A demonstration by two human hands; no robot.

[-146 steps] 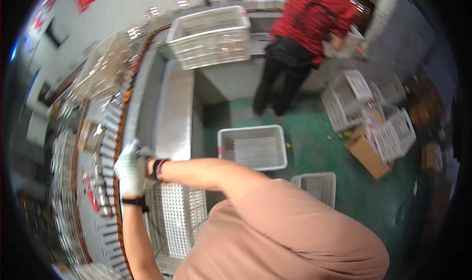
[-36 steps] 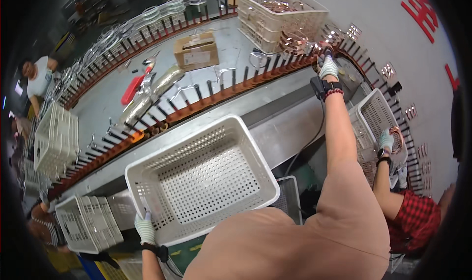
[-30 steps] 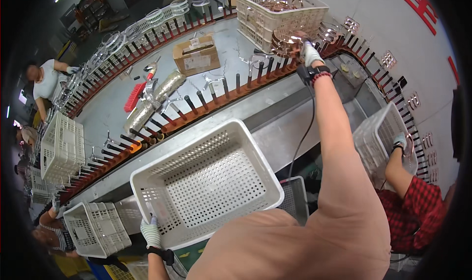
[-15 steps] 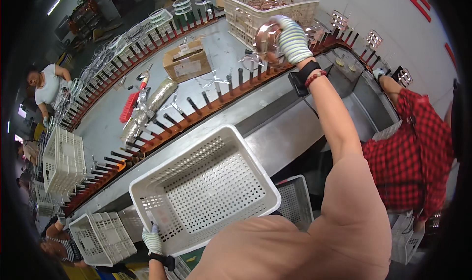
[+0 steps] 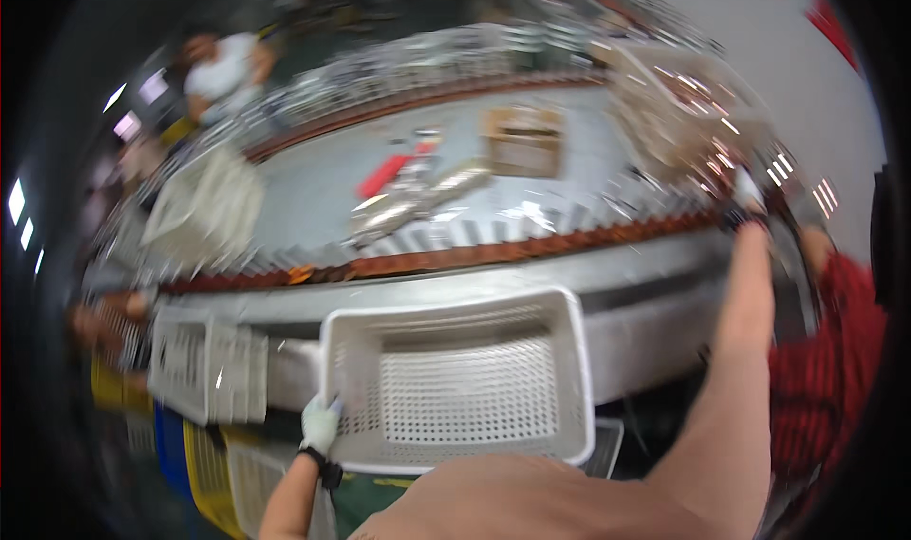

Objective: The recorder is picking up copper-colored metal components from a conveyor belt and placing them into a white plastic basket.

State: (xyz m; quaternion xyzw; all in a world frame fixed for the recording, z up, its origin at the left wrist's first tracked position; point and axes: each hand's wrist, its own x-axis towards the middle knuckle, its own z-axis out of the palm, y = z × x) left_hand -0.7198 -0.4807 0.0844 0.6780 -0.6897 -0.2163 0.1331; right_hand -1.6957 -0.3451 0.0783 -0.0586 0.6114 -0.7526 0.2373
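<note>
A white perforated plastic basket [image 5: 579, 369] is tilted against my front, and its inside shows no contents. My left hand [image 5: 321, 424], in a pale glove, grips its lower left rim. Far to the right, my right arm reaches out over the rail of the work line. My right hand [image 5: 748, 196] is smeared by motion, so its fingers cannot be made out. Shiny copper-coloured metal pieces [image 5: 718, 167] are close beside it; whether it holds one is unclear. Behind them stands a white crate [image 5: 655, 113] with more copper-coloured pieces inside.
A brown rail [image 5: 493, 255] with a row of upright pegs runs along the line. Beyond it lie a cardboard box [image 5: 524, 151], a red brush [image 5: 384, 175] and a silvery wrapped bundle [image 5: 418, 203]. A person in red plaid [image 5: 826, 360] stands close at right; white crates [image 5: 190, 369] stand left.
My view has swung, shifting the scene rightward and levelling the line. My right hand, earlier on a round copper-coloured piece, is now farther right and blurred. My left hand stays on the basket.
</note>
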